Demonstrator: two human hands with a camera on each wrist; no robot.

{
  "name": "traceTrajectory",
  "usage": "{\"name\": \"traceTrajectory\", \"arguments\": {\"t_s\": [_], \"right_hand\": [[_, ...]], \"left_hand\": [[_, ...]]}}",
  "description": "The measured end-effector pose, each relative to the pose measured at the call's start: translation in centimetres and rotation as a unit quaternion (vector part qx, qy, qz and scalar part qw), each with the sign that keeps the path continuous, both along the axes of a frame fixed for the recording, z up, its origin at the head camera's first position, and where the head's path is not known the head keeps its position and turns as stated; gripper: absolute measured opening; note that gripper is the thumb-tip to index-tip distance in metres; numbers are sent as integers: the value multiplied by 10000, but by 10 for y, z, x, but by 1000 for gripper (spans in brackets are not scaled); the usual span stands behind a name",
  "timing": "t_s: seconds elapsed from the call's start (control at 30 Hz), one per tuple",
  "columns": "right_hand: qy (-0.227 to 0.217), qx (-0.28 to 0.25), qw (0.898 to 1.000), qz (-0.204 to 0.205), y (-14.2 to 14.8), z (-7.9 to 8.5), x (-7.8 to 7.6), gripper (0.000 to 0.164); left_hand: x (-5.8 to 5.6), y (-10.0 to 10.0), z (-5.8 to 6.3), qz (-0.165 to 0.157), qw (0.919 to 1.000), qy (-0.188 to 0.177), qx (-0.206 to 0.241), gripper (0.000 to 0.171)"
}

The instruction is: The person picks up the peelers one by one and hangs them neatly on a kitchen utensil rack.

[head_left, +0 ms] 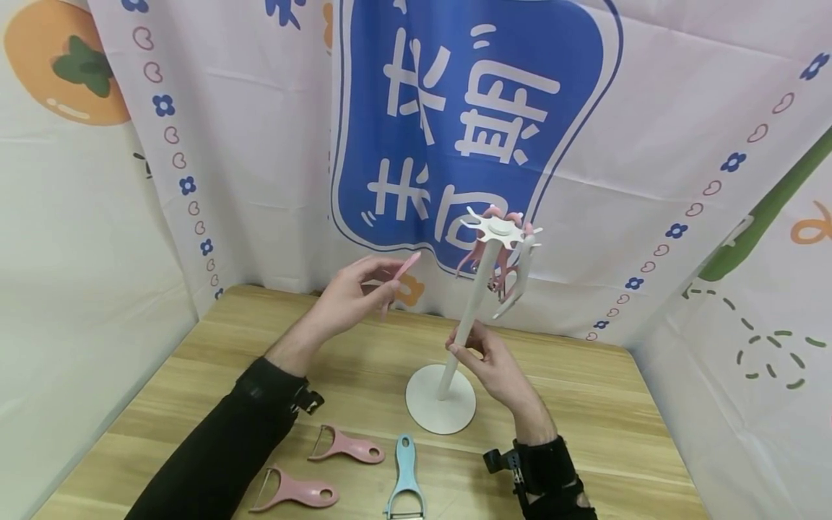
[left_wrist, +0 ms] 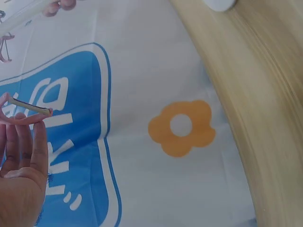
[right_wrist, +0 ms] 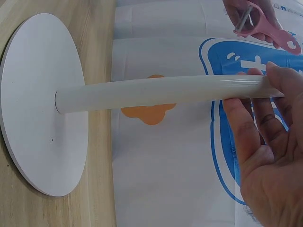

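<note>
My left hand pinches a pink peeler in the air, left of a white stand. The peeler's metal blade shows in both wrist views. My right hand grips the stand's white pole with thumb and fingers, above its round base. The stand tilts to the right in the head view. At its top is a white ring of hooks, where pink peelers and a white peeler-like utensil hang. These hung pieces partly overlap each other.
On the wooden table near the front lie a pink peeler, a second pink peeler and a light blue peeler. Behind the table hangs a white printed cloth with a blue panel.
</note>
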State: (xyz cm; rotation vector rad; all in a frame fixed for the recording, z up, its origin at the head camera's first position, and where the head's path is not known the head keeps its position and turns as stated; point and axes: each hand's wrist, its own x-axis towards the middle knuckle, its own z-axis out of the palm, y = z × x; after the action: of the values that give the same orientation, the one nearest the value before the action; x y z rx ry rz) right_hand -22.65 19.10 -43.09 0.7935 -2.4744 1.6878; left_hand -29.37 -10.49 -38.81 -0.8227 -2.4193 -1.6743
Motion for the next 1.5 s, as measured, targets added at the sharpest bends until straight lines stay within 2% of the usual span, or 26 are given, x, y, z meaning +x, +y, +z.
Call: {"name": "traceTrajectory", "arguments": {"t_s": [0.13,0.33,0.57,0.87,1.07,1.5], "right_hand": [[26,12,10000,-4,0,1,1,15],[61,29,10000,-30,-1,3,2,16],[40,20,10000,-56,-2,5,3,15],[-14,-1,10000,6,-1,4,2,15],[-93,-25,10000,-8,-1,2,2,15],[-93,-52,9999,-18,-1,0,0,13]], "left_hand": [[-2,8,3,-92,9995,-45,286,42],[-3,21,10,-17,9993,172,344,45],[-4,32,17,-121,9976,115,673,46],[-5,43,26,-129,9971,38,743,51],[-6,49,35,-288,9947,30,988,52],[-11,63,59,-359,9934,228,1062,53]]}}
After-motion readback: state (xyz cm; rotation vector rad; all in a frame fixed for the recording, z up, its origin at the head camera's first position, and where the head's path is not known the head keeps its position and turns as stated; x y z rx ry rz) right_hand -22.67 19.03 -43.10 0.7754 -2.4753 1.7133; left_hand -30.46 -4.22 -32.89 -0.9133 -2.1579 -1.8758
